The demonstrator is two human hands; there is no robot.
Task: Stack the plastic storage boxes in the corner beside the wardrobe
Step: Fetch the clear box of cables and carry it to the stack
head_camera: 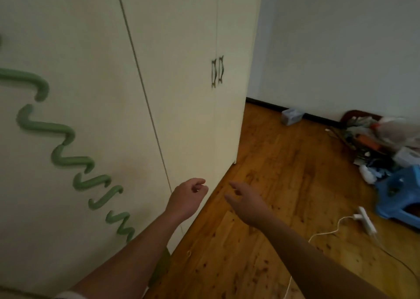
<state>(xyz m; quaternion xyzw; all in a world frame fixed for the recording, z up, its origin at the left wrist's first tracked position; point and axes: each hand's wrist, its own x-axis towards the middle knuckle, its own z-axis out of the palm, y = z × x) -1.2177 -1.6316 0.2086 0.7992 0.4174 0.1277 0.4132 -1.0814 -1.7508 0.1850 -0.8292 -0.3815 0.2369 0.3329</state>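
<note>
Though arms are cut off below, left hand [188, 196] is held loosely curled, empty, by wardrobe [181, 94]; right hand [246, 202] is spread; far box [292, 116] is blurred.

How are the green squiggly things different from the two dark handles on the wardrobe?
The green squiggles are fat, wavy and many, running in a slanting line; the dark handles are thin, nearly straight and only two, standing side by side. The squiggles are pale green; the handles look dark. Both sit on the cream wardrobe doors.
</note>
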